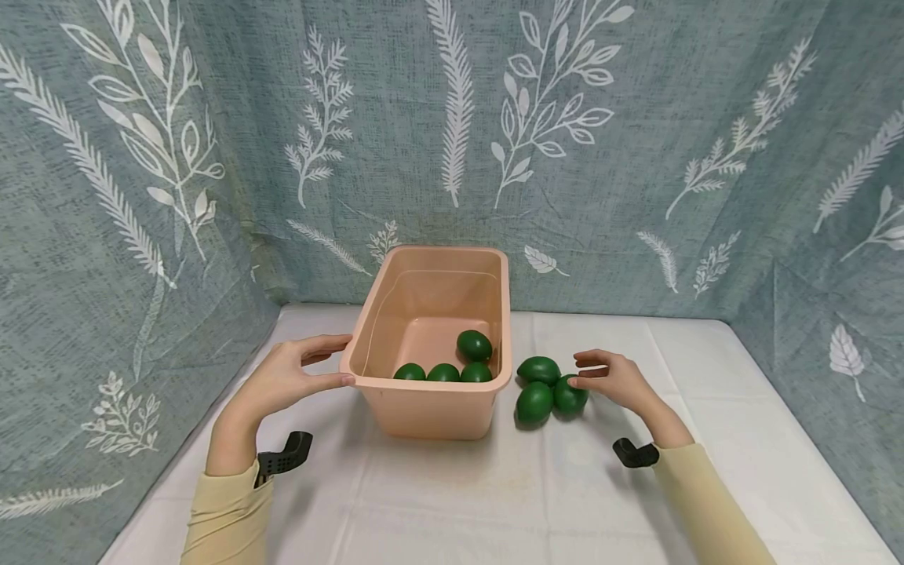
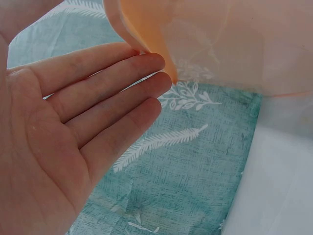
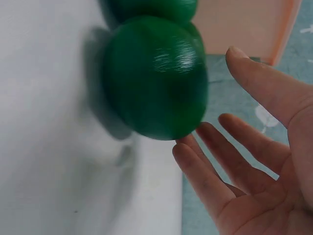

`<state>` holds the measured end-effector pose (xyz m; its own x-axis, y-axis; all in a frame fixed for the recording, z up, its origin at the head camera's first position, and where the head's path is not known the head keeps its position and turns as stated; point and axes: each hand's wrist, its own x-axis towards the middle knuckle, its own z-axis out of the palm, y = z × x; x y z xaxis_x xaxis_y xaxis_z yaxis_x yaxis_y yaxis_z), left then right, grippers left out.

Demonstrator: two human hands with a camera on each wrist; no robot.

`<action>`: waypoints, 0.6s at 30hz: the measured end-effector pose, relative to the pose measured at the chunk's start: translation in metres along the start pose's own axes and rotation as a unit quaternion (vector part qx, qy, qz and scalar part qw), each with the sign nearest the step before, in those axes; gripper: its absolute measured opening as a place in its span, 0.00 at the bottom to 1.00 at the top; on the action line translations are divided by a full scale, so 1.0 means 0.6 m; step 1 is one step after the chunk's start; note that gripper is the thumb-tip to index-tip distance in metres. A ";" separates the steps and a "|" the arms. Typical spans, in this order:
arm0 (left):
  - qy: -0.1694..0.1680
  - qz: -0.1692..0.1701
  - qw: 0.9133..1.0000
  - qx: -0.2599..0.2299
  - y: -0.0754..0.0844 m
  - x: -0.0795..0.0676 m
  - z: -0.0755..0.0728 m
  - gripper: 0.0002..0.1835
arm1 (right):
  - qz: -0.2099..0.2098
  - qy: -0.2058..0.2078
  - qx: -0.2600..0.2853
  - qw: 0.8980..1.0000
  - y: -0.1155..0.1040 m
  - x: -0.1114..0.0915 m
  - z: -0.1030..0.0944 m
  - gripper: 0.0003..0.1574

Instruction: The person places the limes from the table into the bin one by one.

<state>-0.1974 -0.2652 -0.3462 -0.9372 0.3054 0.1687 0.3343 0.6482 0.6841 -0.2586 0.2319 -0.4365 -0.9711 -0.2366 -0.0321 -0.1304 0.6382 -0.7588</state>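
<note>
A peach-coloured plastic bin (image 1: 431, 412) stands on the table. Inside it lie several glossy dark green oval fruits (image 1: 474, 345). My left hand (image 1: 286, 377) is at the bin's left front corner, its fingertips at the rim (image 2: 128, 34) and the thumb by the front corner; its fingers are straight. To the right of the bin, three more green fruits (image 1: 534, 403) lie in a cluster. My right hand (image 1: 614, 380) hovers at the rightmost fruit (image 3: 155, 78), thumb and fingers spread apart, fingertips close by its side, holding nothing.
A white cloth (image 1: 438, 502) covers the table. Blue-green fabric (image 1: 395, 118) with white leaf prints hangs behind and on both sides. Each wrist wears a black camera mount (image 1: 286, 453), below the hands.
</note>
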 end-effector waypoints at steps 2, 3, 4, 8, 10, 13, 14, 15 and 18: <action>0.000 -0.001 1.000 0.000 0.000 0.000 0.000 0.34 | 0.004 -0.001 0.001 1.000 0.006 0.000 0.005 0.41; 0.000 -0.001 1.000 0.000 0.000 0.001 0.000 0.34 | 0.005 -0.001 0.000 1.000 0.009 0.000 0.007 0.41; -0.001 -0.001 1.000 0.000 -0.001 0.001 0.001 0.34 | 0.004 -0.002 -0.002 1.000 0.012 -0.001 0.009 0.41; -0.001 -0.003 1.000 0.001 -0.001 0.001 0.001 0.34 | 0.011 -0.004 -0.009 1.000 0.019 -0.003 0.015 0.42; -0.001 -0.003 1.000 0.001 -0.002 0.002 0.001 0.34 | 0.014 -0.006 -0.010 1.000 0.020 -0.004 0.017 0.42; -0.002 -0.004 1.000 0.000 -0.002 0.002 0.001 0.35 | 0.018 -0.013 -0.009 1.000 0.020 -0.007 0.019 0.41; -0.003 -0.004 1.000 -0.001 -0.001 0.002 0.001 0.35 | 0.017 -0.018 -0.010 1.000 0.020 -0.008 0.020 0.41; -0.003 -0.005 1.000 -0.001 -0.001 0.002 0.001 0.35 | 0.019 -0.021 -0.010 1.000 0.019 -0.009 0.021 0.41; -0.004 -0.005 1.000 0.000 -0.001 0.002 0.001 0.35 | 0.017 -0.030 -0.016 0.999 0.020 -0.010 0.023 0.41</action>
<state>-0.1989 -0.2649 -0.3468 -0.9399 0.3036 0.1564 0.3246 0.6517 0.6855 -0.2513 0.2308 -0.4542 -0.9615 -0.2570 -0.0968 -0.1050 0.6698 -0.7351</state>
